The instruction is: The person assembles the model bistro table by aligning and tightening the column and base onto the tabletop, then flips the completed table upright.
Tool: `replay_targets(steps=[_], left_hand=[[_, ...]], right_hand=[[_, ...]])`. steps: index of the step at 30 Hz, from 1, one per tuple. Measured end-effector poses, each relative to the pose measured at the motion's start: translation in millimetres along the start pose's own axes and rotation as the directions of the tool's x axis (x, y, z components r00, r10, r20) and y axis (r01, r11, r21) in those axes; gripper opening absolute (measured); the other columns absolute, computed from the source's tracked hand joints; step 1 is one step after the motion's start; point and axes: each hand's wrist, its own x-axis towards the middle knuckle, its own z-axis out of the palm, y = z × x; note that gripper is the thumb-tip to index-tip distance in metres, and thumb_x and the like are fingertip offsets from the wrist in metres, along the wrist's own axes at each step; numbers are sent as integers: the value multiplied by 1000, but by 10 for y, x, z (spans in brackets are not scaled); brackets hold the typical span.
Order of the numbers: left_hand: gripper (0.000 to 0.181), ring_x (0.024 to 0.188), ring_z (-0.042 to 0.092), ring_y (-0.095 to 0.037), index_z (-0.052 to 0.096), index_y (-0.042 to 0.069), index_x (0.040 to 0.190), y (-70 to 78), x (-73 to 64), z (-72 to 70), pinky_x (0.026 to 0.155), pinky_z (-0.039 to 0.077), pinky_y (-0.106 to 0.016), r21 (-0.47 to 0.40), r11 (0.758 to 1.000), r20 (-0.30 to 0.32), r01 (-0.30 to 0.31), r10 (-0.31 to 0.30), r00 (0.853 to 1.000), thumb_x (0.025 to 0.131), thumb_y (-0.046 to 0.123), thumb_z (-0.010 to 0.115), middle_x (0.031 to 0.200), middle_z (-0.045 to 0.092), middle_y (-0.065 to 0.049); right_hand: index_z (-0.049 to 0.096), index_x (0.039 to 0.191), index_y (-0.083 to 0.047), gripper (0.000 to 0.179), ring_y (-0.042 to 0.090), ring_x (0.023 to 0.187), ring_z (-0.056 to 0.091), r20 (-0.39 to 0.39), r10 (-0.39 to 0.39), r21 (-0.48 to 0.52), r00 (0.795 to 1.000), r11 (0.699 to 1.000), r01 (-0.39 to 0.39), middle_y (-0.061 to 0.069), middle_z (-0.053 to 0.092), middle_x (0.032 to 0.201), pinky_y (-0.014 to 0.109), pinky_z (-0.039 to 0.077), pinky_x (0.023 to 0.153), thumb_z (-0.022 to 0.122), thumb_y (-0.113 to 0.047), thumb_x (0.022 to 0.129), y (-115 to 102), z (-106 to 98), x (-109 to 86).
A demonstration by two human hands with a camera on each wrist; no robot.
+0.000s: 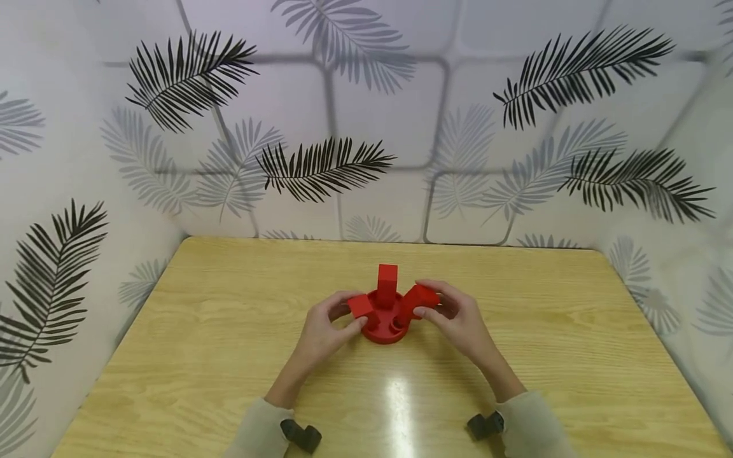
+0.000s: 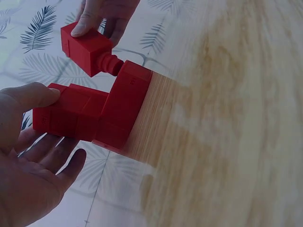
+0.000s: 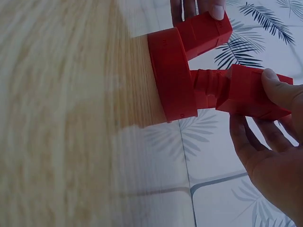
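A round red base (image 1: 383, 339) with a raised rim sits on the table. My left hand (image 1: 323, 331) grips a red rectangular block (image 1: 361, 305) between thumb and fingers, and its lower end sits in the base. In my right hand (image 1: 465, 324) is a second red block (image 1: 420, 300), pinched near its outer end and tilted. Its narrower ridged neck (image 3: 210, 82) points at the base, close over the rim, as the right wrist view shows. A third red block (image 1: 387, 283) stands upright at the base's far side, untouched.
The wooden table (image 1: 229, 356) reaches back to a wall (image 1: 383, 210) patterned with leaves. Similar patterned surfaces flank it left and right. Dark wrist mounts (image 1: 300, 435) sit at both sleeves.
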Motion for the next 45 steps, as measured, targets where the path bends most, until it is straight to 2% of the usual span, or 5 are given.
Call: replay_targets(steps=[9, 16, 25, 31, 45], left_hand=[[40, 114, 66, -27, 68, 7, 128, 0, 34, 9, 103, 53, -45, -25, 1000, -21, 5, -5, 1000, 89, 4, 79, 124, 68, -8], [40, 110, 66, -31, 70, 4, 125, 0, 11, 3, 103, 52, -50, -24, 1000, -51, 3, -4, 999, 87, 4, 82, 121, 70, -12], [38, 110, 66, -38, 68, -4, 123, 158, -11, 5, 104, 50, -56, -5, 1000, -42, 26, -26, 999, 87, -3, 79, 120, 70, -19], [39, 110, 67, -31, 70, 3, 124, -44, 4, 9, 104, 52, -49, -10, 1000, -49, 22, -22, 999, 86, 2, 82, 120, 71, -12], [39, 107, 66, -38, 70, -2, 122, 34, -4, 68, 102, 50, -59, -26, 999, -97, 32, -35, 995, 84, -5, 81, 117, 71, -17]], right_hand=[[60, 139, 0, 54, 25, 114, 66, 103, -91, -47, 990, 994, 97, 13, 67, 129, 39, 58, 93, 76, 6, 88, -20, 74, -4], [59, 137, 1, 50, 28, 115, 67, 128, -25, -55, 991, 998, 32, 11, 67, 128, 39, 56, 96, 74, 7, 90, 4, 109, -30], [65, 135, -17, 59, 21, 99, 66, 89, 10, -236, 996, 972, 11, 1, 70, 125, 34, 61, 74, 90, -17, 81, -2, 150, -51], [63, 138, -16, 61, 22, 101, 63, 133, 40, -239, 990, 971, -7, 2, 68, 129, 34, 62, 75, 88, -16, 83, 9, 139, -59], [65, 122, -14, 52, 21, 106, 67, 104, 123, -245, 987, 965, -94, 0, 70, 116, 41, 61, 87, 92, -19, 78, -56, 206, 39]])
